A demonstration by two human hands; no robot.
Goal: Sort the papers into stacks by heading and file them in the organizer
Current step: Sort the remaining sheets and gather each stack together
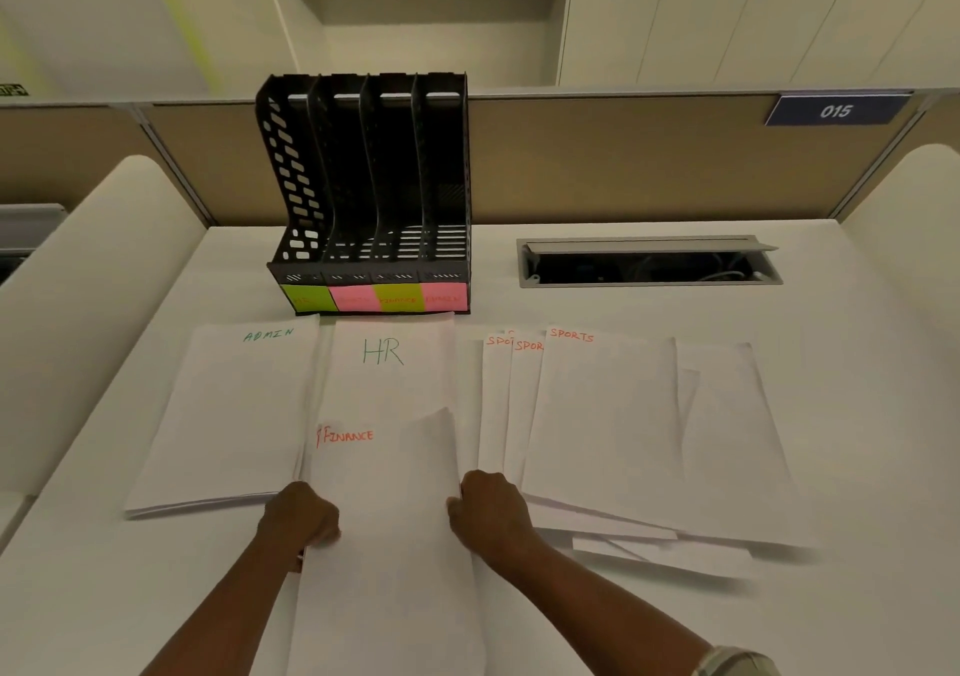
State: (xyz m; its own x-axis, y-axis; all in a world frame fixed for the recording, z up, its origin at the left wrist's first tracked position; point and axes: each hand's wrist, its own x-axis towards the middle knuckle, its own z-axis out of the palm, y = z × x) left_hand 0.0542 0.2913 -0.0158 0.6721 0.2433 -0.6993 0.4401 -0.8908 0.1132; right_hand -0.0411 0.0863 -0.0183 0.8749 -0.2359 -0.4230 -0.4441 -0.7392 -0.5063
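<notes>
While both hands are curling round the long edges of the FINANCE papers (387, 530), the left hand (304, 517) is clamping the left edge and the right hand (491, 514) is clamping the right edge, so each grip is closing on that sheaf. These papers are lying on the white counter (104, 587), reaching toward the person and overlapping the lower part of the HR stack (387, 363) behind them. The ADMIN stack (234, 415) is sitting just to the left, its right edge touching or slipping under the middle papers; which one, I cannot tell. To the right, the SPORTS papers (608, 415) are lying fanned out, several headings showing side by side, with more loose sheets sticking out beneath them. Behind the stacks, the black organizer (374, 181) is standing upright with four slots, green and pink sticky labels (374, 297) running along its front. Farther right, a cable hatch (649, 262) is standing open in the counter. A watch (727, 662) is showing on the right wrist.
</notes>
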